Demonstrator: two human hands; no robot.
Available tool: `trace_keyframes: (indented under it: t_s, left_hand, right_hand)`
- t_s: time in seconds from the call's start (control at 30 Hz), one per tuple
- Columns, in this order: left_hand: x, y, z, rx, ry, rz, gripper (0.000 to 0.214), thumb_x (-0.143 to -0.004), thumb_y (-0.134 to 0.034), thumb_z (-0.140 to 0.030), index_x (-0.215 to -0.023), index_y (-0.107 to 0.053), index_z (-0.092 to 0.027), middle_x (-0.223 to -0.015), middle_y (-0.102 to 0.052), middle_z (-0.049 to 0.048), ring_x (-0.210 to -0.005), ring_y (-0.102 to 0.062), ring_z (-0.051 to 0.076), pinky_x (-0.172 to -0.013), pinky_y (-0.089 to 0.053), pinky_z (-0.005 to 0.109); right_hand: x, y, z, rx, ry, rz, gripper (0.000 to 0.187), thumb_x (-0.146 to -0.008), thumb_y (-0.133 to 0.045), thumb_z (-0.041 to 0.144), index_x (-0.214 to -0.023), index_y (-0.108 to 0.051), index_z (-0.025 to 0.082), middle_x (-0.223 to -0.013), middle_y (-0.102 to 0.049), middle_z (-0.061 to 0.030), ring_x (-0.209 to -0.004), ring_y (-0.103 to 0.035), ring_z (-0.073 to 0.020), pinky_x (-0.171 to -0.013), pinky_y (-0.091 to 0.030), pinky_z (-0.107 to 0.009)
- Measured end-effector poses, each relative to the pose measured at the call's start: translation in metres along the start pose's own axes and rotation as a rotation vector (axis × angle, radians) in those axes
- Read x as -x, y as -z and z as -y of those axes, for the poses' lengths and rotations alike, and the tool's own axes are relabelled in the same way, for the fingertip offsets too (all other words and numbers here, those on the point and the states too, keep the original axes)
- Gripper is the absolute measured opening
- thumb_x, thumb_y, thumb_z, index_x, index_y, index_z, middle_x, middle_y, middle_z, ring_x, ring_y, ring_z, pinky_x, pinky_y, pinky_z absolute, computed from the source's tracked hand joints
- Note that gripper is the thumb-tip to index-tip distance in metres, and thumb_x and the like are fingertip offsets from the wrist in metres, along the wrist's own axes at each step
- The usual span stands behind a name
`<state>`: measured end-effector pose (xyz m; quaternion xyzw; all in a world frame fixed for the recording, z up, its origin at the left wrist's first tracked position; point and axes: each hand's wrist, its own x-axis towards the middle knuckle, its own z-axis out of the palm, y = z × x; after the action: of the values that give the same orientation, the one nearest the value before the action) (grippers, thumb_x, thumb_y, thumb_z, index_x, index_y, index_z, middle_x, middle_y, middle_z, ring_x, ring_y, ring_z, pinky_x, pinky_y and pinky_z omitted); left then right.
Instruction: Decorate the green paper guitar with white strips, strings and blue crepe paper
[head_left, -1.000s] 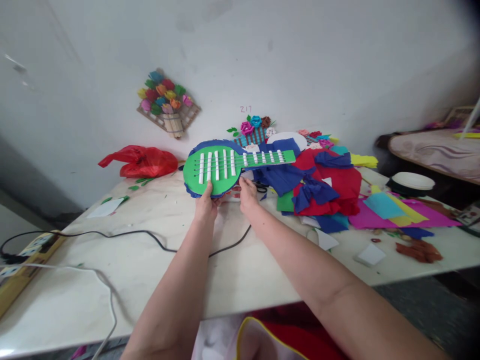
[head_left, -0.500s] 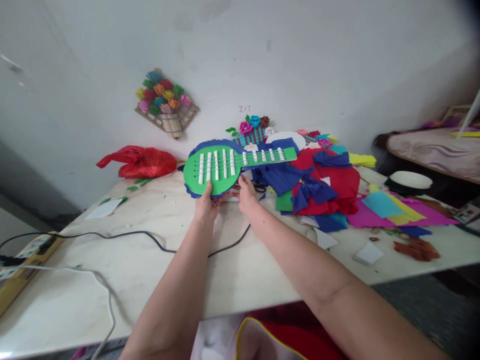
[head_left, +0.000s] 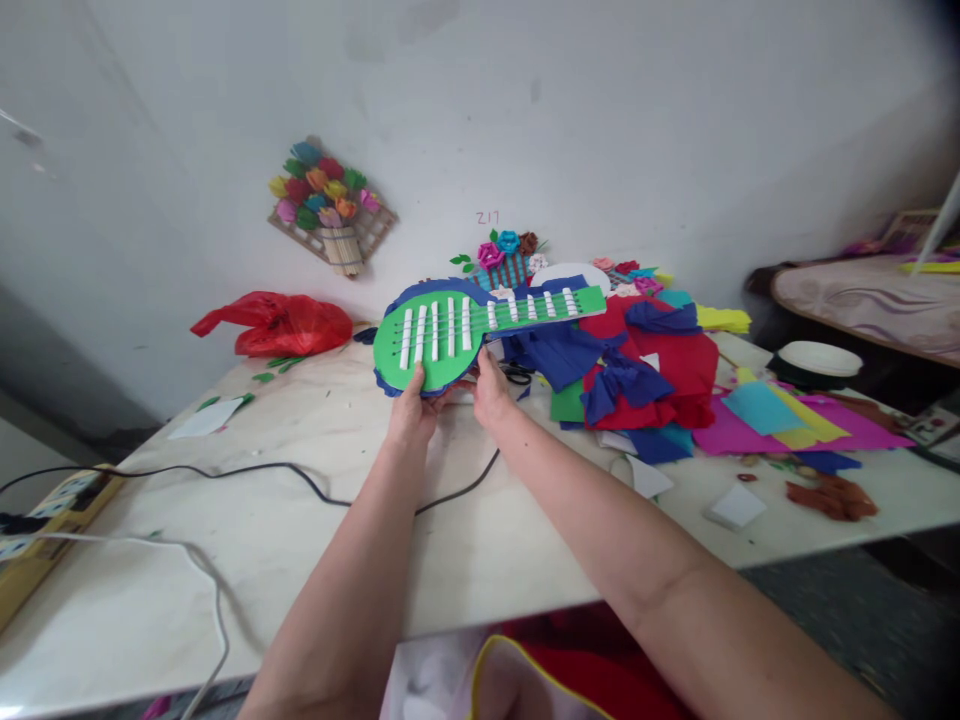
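Forearms (head_left: 360, 560) reach from the near edge across a pale table (head_left: 262, 560) and over a black cord (head_left: 300, 475), which could snag if they swept sideways; its middle is hidden beneath them. Left hand (head_left: 411, 410) grips the near rim of a green toy guitar (head_left: 474, 335), thumb on the front; right hand (head_left: 493, 392) is closed on the edge where body meets neck. The guitar is raised in front of both, neck pointing right. That neck has no hand under it, so a jolt might bend it, and thumb pressure could loosen the white strips (head_left: 435, 332). The guitar's back and most fingers are out of sight. Farther off, blue paper (head_left: 555, 358) partly covers dark loops (head_left: 517, 374), perhaps scissors; flowers (head_left: 508, 243) by the far wall (head_left: 637, 130) are partly blocked.
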<state>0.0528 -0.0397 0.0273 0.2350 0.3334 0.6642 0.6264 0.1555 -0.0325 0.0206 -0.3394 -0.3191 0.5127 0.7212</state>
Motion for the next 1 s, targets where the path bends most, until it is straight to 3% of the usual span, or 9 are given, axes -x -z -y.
trace_keyframes:
  t_s: [0.4,0.87,1.0]
  left_hand:
    - [0.0025,-0.0019,-0.0008,-0.036,-0.015,0.009,0.035,-0.075,-0.061,-0.022,-0.109,-0.054,-0.016,-0.079,-0.066,0.0059,-0.057,-0.062,0.015,-0.055,-0.054,0.029]
    - [0.0007,0.0009,0.0005,-0.062,-0.075,0.023,0.045,-0.073,-0.063,-0.023,-0.116,-0.049,-0.02,-0.086,-0.066,0.006,-0.058,-0.062,0.015,-0.052,-0.053,0.027]
    - [-0.0002,0.0009,-0.0003,-0.044,-0.052,0.03,0.04,-0.074,-0.062,-0.023,-0.112,-0.052,-0.018,-0.084,-0.066,0.0066,-0.06,-0.062,0.015,-0.053,-0.053,0.027]
  right_hand:
    - [0.003,-0.0018,0.0055,-0.072,-0.033,-0.023,0.028,-0.082,-0.04,0.044,-0.101,-0.049,0.026,-0.111,-0.055,-0.0024,-0.092,-0.055,-0.0135,-0.062,-0.05,-0.022]
    - [-0.0013,-0.0016,0.0038,-0.063,-0.066,-0.061,0.026,-0.08,-0.046,0.044,-0.099,-0.048,0.026,-0.096,-0.059,-0.0012,-0.072,-0.057,-0.0105,-0.056,-0.048,-0.022]
    - [-0.0013,-0.0006,0.0058,-0.139,-0.068,0.01,0.024,-0.079,-0.049,0.043,-0.093,-0.05,0.023,-0.087,-0.06,0.0003,-0.065,-0.056,-0.0096,-0.054,-0.047,-0.023]
